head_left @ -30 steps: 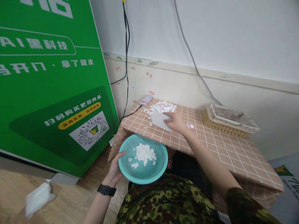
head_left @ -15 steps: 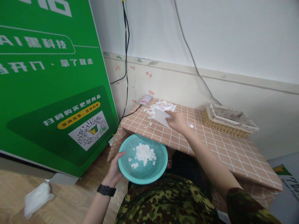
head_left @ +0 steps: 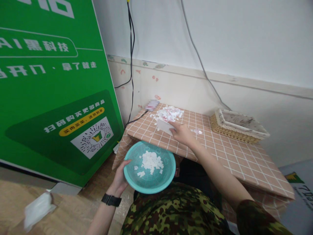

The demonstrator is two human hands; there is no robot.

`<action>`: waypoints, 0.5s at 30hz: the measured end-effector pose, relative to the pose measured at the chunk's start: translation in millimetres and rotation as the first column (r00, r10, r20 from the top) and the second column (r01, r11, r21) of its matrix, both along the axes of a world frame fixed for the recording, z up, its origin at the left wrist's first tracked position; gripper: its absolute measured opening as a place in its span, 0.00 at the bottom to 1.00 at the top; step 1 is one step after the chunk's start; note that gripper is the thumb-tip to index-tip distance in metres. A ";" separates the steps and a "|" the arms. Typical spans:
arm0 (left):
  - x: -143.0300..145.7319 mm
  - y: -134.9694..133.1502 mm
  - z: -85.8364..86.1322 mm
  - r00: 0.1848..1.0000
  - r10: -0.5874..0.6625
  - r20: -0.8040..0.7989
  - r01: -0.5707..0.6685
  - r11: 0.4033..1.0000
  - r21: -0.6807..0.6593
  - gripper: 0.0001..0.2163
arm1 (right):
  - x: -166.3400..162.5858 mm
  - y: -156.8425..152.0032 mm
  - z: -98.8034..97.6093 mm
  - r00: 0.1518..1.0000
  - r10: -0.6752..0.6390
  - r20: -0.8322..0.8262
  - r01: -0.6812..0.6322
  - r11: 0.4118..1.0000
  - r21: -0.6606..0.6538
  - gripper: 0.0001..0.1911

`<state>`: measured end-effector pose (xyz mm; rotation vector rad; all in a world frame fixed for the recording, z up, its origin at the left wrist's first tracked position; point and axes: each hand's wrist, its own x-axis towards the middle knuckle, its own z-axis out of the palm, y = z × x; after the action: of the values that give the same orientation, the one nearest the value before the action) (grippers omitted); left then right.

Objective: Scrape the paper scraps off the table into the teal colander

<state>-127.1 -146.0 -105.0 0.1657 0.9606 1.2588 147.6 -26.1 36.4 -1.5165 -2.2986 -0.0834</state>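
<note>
My left hand (head_left: 121, 176) is closed on the left rim of a turquoise mesh basket (head_left: 149, 189), thumb over the edge. White paper scraps (head_left: 151, 162) lie heaped inside it. The basket is held just below the front edge of the table. In my right hand (head_left: 182, 133) is a flat white card (head_left: 163, 126), gripped at its right end and tilted over the tablecloth. Right behind the card spreads a pile of white and pinkish paper scraps (head_left: 170, 113). A few loose scraps (head_left: 197, 131) lie to the right of my right hand.
A checked brown tablecloth (head_left: 227, 156) covers the table. A wicker basket with a cloth lining (head_left: 234, 135) stands at its right. A blurred-out item (head_left: 152, 105) with a black cable sits at the back left corner. A green cabinet (head_left: 53, 98) rises on the left.
My right hand has drawn the card a little left and toward the table's front edge, beside the scrap pile. My left hand and the mesh basket have stayed put.
</note>
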 end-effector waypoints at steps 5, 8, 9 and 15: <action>-0.5 -0.5 -1.2 0.999 -0.043 -0.031 0.044 0.998 0.050 0.13 | 6.9 1.8 -8.1 0.993 -0.113 -0.030 0.115 0.991 0.075 0.23; -0.7 -0.6 -2.8 0.998 -0.042 -0.043 0.045 0.997 0.060 0.12 | 11.1 3.4 -12.1 0.985 -0.152 -0.075 0.158 0.985 0.075 0.23; -0.8 -0.5 -3.4 0.998 -0.042 -0.049 0.045 0.997 0.061 0.12 | 11.6 3.0 -13.4 0.984 -0.160 -0.084 0.166 0.983 0.075 0.23; -1.5 -0.5 -5.9 0.997 -0.041 -0.064 0.045 0.996 0.074 0.11 | 9.9 -4.1 -19.0 0.988 -0.154 -0.029 0.156 0.984 0.084 0.23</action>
<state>-128.6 -146.5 -110.8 0.2845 0.9586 1.2571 157.5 -30.2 17.5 -1.6412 -2.1274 -0.2042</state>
